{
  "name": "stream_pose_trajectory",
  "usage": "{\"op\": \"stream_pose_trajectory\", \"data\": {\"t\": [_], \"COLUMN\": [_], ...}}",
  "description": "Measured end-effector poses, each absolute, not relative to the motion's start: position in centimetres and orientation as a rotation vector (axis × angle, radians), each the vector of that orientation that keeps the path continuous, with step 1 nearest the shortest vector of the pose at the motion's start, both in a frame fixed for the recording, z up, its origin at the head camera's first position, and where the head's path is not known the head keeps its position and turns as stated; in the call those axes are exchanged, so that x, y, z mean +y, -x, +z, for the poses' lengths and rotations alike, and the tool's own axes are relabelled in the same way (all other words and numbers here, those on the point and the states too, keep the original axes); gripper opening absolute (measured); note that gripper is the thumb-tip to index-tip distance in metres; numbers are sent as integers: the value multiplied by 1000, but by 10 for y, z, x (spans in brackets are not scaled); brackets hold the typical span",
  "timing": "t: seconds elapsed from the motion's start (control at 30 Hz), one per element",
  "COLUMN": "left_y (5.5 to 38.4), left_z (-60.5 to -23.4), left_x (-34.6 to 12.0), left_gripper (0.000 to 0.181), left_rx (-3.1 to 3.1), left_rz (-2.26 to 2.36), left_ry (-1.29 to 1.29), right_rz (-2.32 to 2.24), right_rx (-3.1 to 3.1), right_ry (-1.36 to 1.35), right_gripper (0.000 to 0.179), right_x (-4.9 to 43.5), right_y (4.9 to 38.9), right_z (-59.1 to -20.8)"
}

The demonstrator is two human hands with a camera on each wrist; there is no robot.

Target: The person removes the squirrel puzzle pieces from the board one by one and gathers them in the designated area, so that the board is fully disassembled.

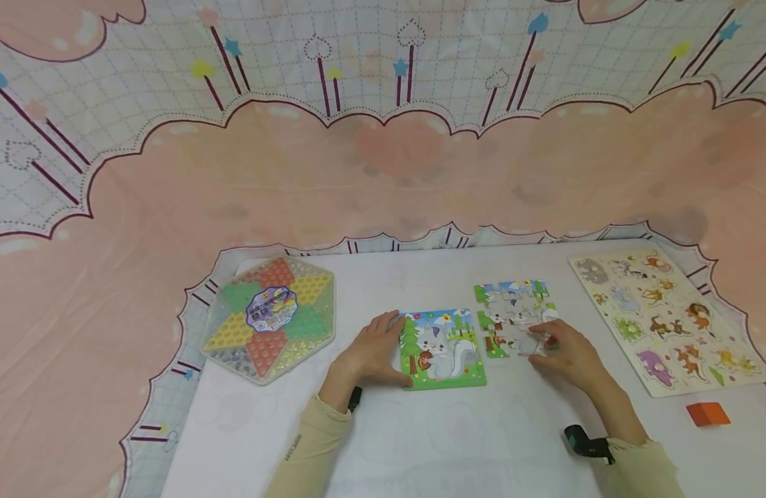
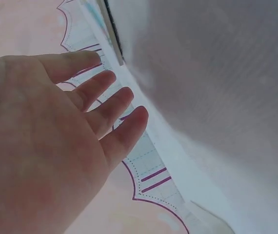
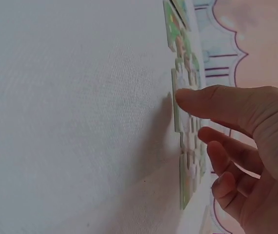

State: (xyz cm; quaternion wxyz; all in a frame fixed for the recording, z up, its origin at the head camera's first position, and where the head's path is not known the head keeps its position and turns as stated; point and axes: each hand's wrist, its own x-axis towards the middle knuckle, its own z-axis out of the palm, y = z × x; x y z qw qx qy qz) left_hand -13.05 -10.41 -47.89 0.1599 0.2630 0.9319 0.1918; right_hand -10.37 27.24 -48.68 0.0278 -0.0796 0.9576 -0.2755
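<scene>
A square board (image 1: 447, 349) with a squirrel picture lies flat on the white table. At its left side my left hand (image 1: 375, 349) has its fingers spread, fingertips near the upper left corner and thumb at the lower left corner. In the left wrist view the fingers (image 2: 122, 124) look straight and loose. To the right of the board lie interlocking squirrel jigsaw pieces (image 1: 497, 321), partly joined, with gaps. My right hand (image 1: 569, 353) pinches a grey puzzle piece (image 1: 528, 344) at their lower edge between thumb and index finger. The right wrist view shows the thumb (image 3: 188, 100) against it.
A hexagonal Chinese checkers set (image 1: 267, 346) lies at the left. On the right is a wooden animal puzzle board (image 1: 672, 325), with an orange block (image 1: 708, 414) in front of it. A patterned curtain (image 1: 383, 173) hangs behind the table.
</scene>
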Motion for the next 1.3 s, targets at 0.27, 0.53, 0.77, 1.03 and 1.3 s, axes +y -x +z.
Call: {"op": "stream_pose_trajectory", "data": {"t": [0.27,0.53,0.77,1.03,1.3], "left_y": [131,133,132,132,131], "left_z": [-477,-476,-476,-475,-474], "left_x": [-103,-102,-102,-102,-101], "left_gripper": [113,113,113,113,113], "left_rx": [2664,2663,2668,2683,2675], "left_rz": [540,515,509,511,515], "left_ry": [-774,-776,-791,-808,-804], "right_rz": [-852,-871,-865,-764,-750], "right_rx": [2919,2911,2955,3076,3019], "right_ry": [255,248,81,-19,-68], "right_gripper": [41,41,45,41,46], "right_x": [276,277,288,295,299], "right_y": [105,107,99,97,97], "right_z": [-488,-487,-484,-487,-489]}}
